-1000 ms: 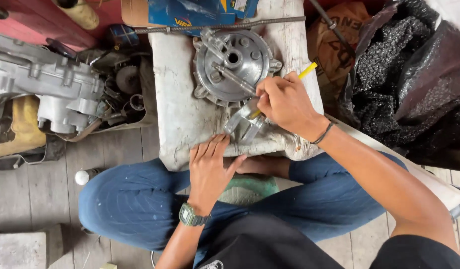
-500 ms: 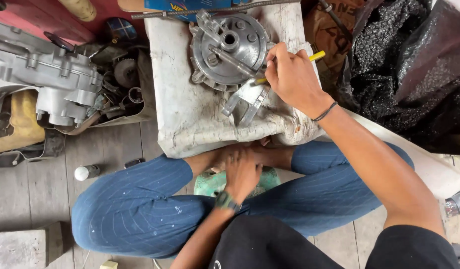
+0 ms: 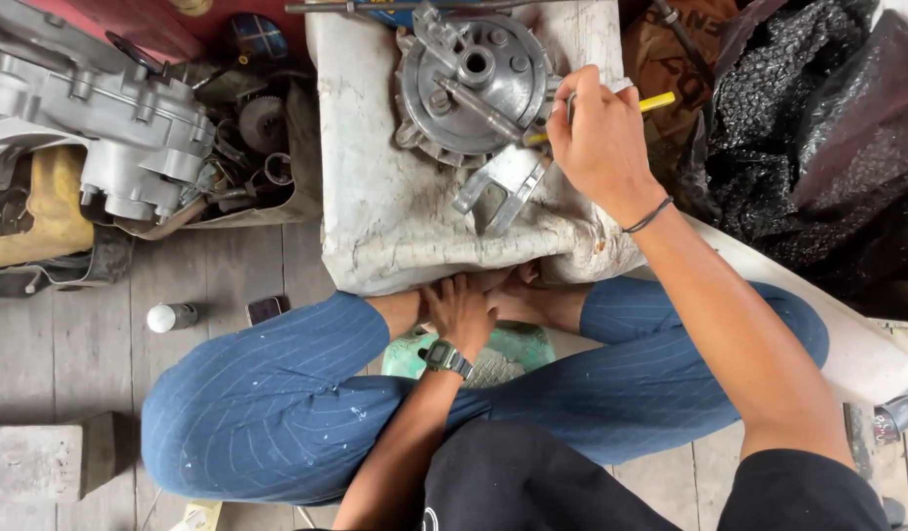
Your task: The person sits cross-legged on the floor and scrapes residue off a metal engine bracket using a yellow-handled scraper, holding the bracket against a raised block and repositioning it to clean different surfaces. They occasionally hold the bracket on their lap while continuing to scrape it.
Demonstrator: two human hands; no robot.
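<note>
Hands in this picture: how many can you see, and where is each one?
2. The right hand is up on the white block, gripping a yellow-handled tool beside the round metal cover. The left hand rests low by the person's crossed ankles.

Yellow-handled tool is angled across the round grey metal cover, which lies flat on the dirty white counter, forked bracket just below it.

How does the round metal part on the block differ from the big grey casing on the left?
The round part is a disc with a central hub; the casing is long, boxy and ribbed. The round part lies on the white block beside the right hand; the casing sits aside, untouched. Both are bare grey metal.
</note>
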